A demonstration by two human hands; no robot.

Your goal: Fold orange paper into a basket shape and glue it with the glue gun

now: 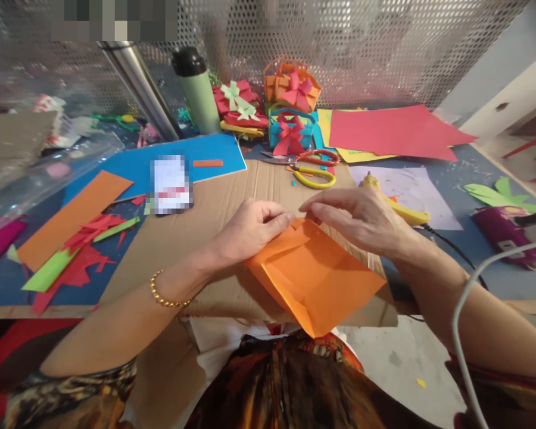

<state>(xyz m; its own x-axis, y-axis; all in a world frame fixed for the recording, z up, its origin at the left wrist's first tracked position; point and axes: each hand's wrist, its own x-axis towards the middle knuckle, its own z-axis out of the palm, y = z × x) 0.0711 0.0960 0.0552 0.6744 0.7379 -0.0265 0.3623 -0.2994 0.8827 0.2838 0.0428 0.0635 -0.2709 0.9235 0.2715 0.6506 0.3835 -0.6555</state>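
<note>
An orange folded paper piece (pixel 317 274), shaped like an open box or pouch, is tilted over the front edge of the cardboard. My left hand (pixel 256 226) pinches its upper left edge between thumb and fingers. At its top edge, my right hand (pixel 355 217) has bent fingers pressed together close to the paper; whether they grip it is hard to tell. Just beyond my hands lie scissors with red handles (pixel 319 157) and scissors with yellow handles (pixel 315 177). A yellow glue gun (pixel 406 211) rests behind my right wrist.
Cardboard (pixel 161 256) covers the table's middle. Paper scraps (pixel 89 232) lie left, red sheets (pixel 384 131) back right. A green bottle (pixel 197 92) and small paper bags (pixel 291 131) stand at the back. A white cable (pixel 460 316) crosses my right forearm.
</note>
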